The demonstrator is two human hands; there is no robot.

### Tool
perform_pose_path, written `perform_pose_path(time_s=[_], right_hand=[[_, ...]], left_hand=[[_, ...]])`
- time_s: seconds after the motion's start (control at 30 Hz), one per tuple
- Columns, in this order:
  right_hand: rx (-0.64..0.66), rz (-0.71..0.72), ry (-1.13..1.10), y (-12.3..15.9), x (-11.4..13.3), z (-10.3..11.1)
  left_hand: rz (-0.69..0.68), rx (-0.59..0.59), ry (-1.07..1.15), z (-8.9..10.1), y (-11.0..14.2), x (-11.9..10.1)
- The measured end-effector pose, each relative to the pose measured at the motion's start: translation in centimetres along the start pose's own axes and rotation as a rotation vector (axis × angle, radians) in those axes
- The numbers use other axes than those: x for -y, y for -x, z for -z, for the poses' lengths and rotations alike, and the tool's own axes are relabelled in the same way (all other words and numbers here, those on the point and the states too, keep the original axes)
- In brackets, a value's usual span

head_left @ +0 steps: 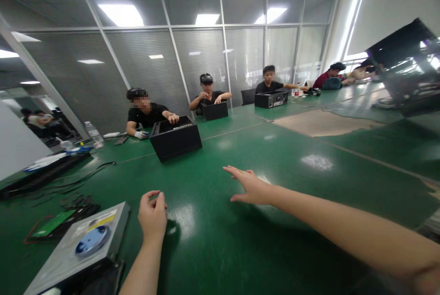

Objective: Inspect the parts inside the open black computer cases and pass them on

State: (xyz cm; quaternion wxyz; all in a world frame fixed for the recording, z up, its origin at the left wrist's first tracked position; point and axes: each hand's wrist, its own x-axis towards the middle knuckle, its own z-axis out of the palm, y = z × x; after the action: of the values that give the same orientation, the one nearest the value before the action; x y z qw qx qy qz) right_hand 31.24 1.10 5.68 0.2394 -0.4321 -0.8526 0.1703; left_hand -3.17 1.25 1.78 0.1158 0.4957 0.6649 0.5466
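My left hand is just above the green table, with its fingers curled in toward the thumb. Whatever may be between those fingertips is too small or hidden to name. Left of it lies a silver optical drive with a yellow label, and a round blue dish rests on top. Beyond the drive is a green circuit board among dark parts. My right hand stretches over the middle of the table, fingers extended and thumb apart, holding nothing.
Across the table, co-workers handle a black computer case, a second dark case and a third case. A blurred dark open case stands at right. Cables and a plastic bottle are at left. Brown sheet lies farther back.
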Motion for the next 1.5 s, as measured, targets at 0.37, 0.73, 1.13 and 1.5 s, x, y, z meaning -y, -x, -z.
perform_pose_path(time_s=[0.37,0.73,1.13,1.5], right_hand=[[-0.295,-0.061,-0.304,3.6,-8.6,1.9],[-0.332,-0.07,-0.273,3.5,-9.4,2.2],[-0.265,-0.045,-0.262,3.2,-8.8,1.1],[-0.274,-0.073,-0.365,3.3,-9.9,1.9]], left_hand=[[-0.098,0.243,-0.014,-1.4,2.0,-1.5],[-0.142,0.382,-0.048,-1.8,3.9,-4.1],[-0.216,0.444,-0.086,-2.2,5.0,-4.6],[-0.082,0.389,-0.627,-2.0,3.2,-3.3]])
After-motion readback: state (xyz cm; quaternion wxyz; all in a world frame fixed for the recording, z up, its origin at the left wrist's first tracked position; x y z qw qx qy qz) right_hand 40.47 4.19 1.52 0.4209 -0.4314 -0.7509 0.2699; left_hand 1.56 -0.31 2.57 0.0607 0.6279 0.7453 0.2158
